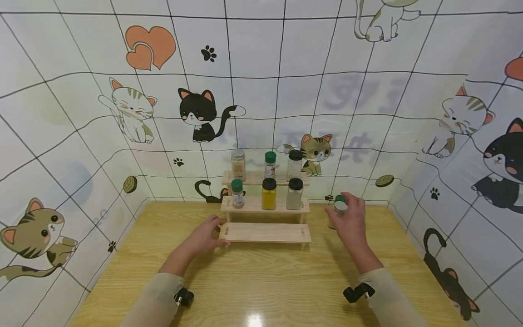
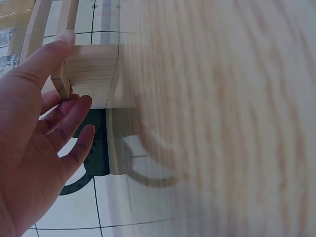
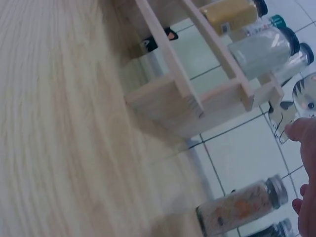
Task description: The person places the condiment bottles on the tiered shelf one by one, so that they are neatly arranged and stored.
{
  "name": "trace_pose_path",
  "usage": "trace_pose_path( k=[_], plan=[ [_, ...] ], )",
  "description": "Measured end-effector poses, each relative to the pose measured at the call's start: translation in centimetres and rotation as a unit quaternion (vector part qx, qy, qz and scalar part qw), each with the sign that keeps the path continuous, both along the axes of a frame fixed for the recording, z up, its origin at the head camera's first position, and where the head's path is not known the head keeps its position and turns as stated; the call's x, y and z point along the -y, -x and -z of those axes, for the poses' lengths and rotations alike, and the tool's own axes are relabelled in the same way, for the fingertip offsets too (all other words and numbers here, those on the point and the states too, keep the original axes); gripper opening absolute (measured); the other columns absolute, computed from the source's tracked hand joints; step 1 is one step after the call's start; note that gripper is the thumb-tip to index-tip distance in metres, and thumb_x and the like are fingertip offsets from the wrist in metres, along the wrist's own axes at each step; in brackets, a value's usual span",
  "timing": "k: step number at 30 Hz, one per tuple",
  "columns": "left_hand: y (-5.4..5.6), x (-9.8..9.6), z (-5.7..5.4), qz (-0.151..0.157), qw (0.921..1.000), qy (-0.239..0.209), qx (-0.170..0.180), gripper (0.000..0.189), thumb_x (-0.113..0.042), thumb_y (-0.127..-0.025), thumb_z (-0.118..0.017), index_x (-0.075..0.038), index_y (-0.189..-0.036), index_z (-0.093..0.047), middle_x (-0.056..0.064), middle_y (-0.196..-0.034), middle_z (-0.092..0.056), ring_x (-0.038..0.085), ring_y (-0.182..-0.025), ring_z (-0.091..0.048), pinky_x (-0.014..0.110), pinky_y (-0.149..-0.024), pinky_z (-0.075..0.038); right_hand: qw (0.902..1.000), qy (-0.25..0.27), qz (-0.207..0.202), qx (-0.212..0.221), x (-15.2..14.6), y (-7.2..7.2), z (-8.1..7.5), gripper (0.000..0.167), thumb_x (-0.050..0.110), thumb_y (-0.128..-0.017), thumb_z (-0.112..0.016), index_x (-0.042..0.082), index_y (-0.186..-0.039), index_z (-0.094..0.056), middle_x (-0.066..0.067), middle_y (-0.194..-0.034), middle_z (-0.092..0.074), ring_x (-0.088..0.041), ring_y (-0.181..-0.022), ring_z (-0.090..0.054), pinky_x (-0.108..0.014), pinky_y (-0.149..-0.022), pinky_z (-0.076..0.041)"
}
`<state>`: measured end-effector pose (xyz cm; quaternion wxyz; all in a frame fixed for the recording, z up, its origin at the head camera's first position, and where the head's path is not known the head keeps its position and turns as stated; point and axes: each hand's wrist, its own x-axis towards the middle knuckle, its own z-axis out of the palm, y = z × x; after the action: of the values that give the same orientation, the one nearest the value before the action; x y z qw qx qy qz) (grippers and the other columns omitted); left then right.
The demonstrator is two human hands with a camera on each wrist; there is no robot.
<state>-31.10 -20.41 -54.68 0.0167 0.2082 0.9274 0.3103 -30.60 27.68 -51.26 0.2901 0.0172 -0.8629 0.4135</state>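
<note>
A three-tier wooden spice rack stands on the table by the back wall. My left hand holds the left end of its lowest tier; in the left wrist view the thumb lies over the board's end, with fingers below. To the rack's right, my right hand hovers at a silver-lidded jar and a green-lidded jar. In the right wrist view, the thumb is apart from the silver-lidded jar, whose contents are mixed orange and pale. Most of that hand is out of frame.
The middle tier bears a green-capped bottle, a yellow spice jar and a pale jar. Three more containers stand on the top tier. A cat-patterned tiled wall covering encloses the wooden table.
</note>
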Motion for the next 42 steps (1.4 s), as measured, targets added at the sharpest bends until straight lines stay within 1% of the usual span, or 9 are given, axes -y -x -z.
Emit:
trace_pose_path(
  k=[3, 8, 10, 15, 22, 30, 34, 37, 42],
  plan=[
    [0.0, 0.0, 0.0, 0.001, 1.0000, -0.002, 0.001, 0.072, -0.032, -0.092, -0.094, -0.001, -0.147, -0.063, 0.009, -0.134, -0.060, 0.030, -0.118, -0.068, 0.051, -0.100, -0.058, 0.9999, 0.004, 0.009, 0.008, -0.8, -0.2, 0.9, 0.066, 0.014, -0.097, -0.088, 0.003, -0.153, -0.053, -0.028, -0.137, -0.041, -0.049, -0.125, -0.050, -0.066, -0.104, -0.047],
    [-0.1, 0.0, 0.1, 0.003, 1.0000, -0.004, 0.002, 0.071, -0.033, -0.092, -0.094, -0.001, -0.148, -0.063, 0.008, -0.133, -0.060, 0.030, -0.118, -0.067, 0.051, -0.100, -0.058, 0.9995, -0.001, 0.015, 0.027, -1.5, -0.1, 2.2, 0.067, 0.015, -0.099, -0.087, 0.002, -0.155, -0.053, -0.030, -0.136, -0.039, -0.049, -0.121, -0.049, -0.067, -0.099, -0.047],
    [-0.1, 0.0, 0.1, 0.003, 1.0000, -0.004, 0.005, 0.072, -0.033, -0.092, -0.094, -0.001, -0.148, -0.062, 0.008, -0.134, -0.060, 0.030, -0.119, -0.067, 0.051, -0.101, -0.058, 0.9994, 0.001, 0.014, 0.033, -1.7, 0.1, 2.7, 0.068, 0.014, -0.098, -0.087, 0.002, -0.156, -0.053, -0.030, -0.137, -0.039, -0.049, -0.123, -0.049, -0.067, -0.100, -0.047],
    [-0.2, -0.1, 0.2, 0.000, 1.0000, -0.002, 0.006, 0.072, -0.032, -0.093, -0.093, -0.001, -0.150, -0.061, 0.008, -0.134, -0.060, 0.029, -0.120, -0.067, 0.051, -0.102, -0.058, 0.9997, 0.008, 0.004, 0.024, -1.9, 0.7, 4.1, 0.069, 0.008, -0.095, -0.088, 0.000, -0.154, -0.054, -0.030, -0.143, -0.037, -0.050, -0.135, -0.048, -0.068, -0.110, -0.045],
    [-0.2, -0.2, 0.1, -0.002, 1.0000, -0.007, 0.006, 0.071, -0.030, -0.092, -0.094, -0.002, -0.149, -0.062, 0.007, -0.132, -0.060, 0.029, -0.119, -0.067, 0.050, -0.101, -0.058, 0.9995, -0.010, 0.009, 0.029, -2.3, 1.7, 5.8, 0.074, 0.006, -0.092, -0.091, 0.006, -0.154, -0.050, -0.033, -0.148, -0.040, -0.054, -0.137, -0.049, -0.072, -0.112, -0.045],
    [-0.3, -0.3, -0.2, -0.005, 0.9999, -0.006, 0.010, 0.070, -0.029, -0.093, -0.093, -0.003, -0.149, -0.062, 0.006, -0.132, -0.060, 0.029, -0.120, -0.067, 0.050, -0.102, -0.058, 0.9989, -0.006, 0.009, 0.045, -2.3, 1.8, 6.2, 0.069, -0.001, -0.096, -0.084, 0.007, -0.154, -0.047, -0.032, -0.150, -0.042, -0.054, -0.143, -0.047, -0.072, -0.117, -0.040],
    [-0.3, -0.3, -0.3, -0.005, 0.9999, -0.009, 0.013, 0.069, -0.029, -0.093, -0.094, -0.003, -0.149, -0.063, 0.007, -0.132, -0.060, 0.029, -0.120, -0.067, 0.050, -0.101, -0.058, 0.9992, -0.006, 0.000, 0.040, -2.3, 1.5, 5.9, 0.068, -0.001, -0.096, -0.084, 0.004, -0.153, -0.048, -0.031, -0.148, -0.044, -0.052, -0.140, -0.049, -0.071, -0.114, -0.042],
    [-0.3, -0.2, -0.3, -0.007, 0.9998, -0.009, 0.014, 0.069, -0.029, -0.093, -0.094, -0.003, -0.148, -0.063, 0.007, -0.133, -0.060, 0.029, -0.120, -0.067, 0.050, -0.100, -0.058, 0.9991, -0.005, -0.012, 0.040, -2.4, 1.4, 5.9, 0.067, -0.001, -0.096, -0.085, 0.003, -0.152, -0.049, -0.029, -0.150, -0.049, -0.049, -0.140, -0.050, -0.067, -0.113, -0.044],
    [-0.3, -0.2, -0.2, -0.011, 0.9998, -0.008, 0.015, 0.070, -0.030, -0.093, -0.093, -0.003, -0.149, -0.062, 0.006, -0.134, -0.060, 0.029, -0.120, -0.067, 0.050, -0.100, -0.058, 0.9984, 0.009, -0.031, 0.046, -2.6, 1.5, 6.1, 0.065, -0.001, -0.095, -0.086, 0.006, -0.150, -0.052, -0.024, -0.149, -0.057, -0.042, -0.139, -0.055, -0.062, -0.108, -0.049]
  ],
)
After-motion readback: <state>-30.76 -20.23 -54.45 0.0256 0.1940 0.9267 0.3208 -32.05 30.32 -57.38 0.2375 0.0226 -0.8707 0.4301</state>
